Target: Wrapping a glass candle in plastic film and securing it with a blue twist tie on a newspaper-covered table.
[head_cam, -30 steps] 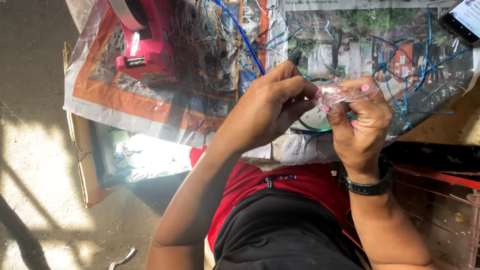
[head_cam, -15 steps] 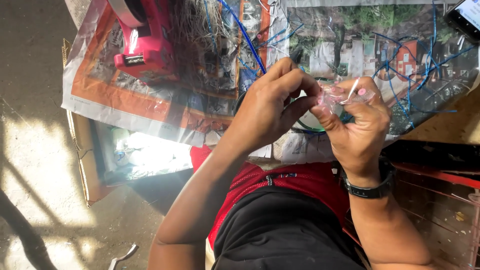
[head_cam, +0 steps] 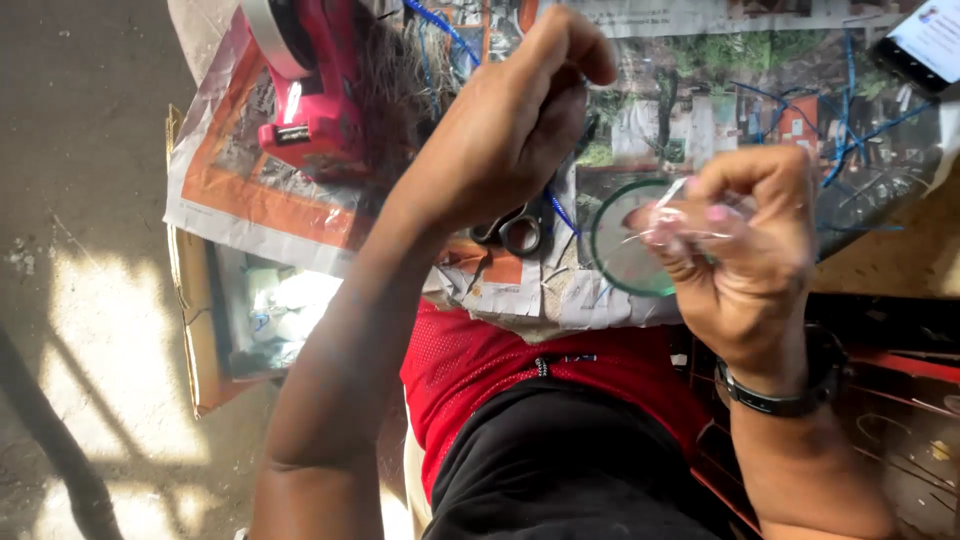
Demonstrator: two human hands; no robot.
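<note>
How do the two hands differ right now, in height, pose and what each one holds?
The left hand is raised high over the newspaper, while the right hand sits lower, nearer the body. The left hand's fingers are curled shut with nothing clearly visible in them; the right hand pinches a small clear plastic piece. The right wrist wears a black band; the left wrist is bare. Both hands are bare and closed in a pinch.

At the top right corner you have a phone (head_cam: 925, 42) lying on the newspaper sheets (head_cam: 240, 200), its lit screen white with blue. In your right hand (head_cam: 745, 250) sits a small clear plastic packet (head_cam: 690, 220). A flattened brown cardboard box (head_cam: 200, 330) pokes out beneath the newspaper at left.
</note>
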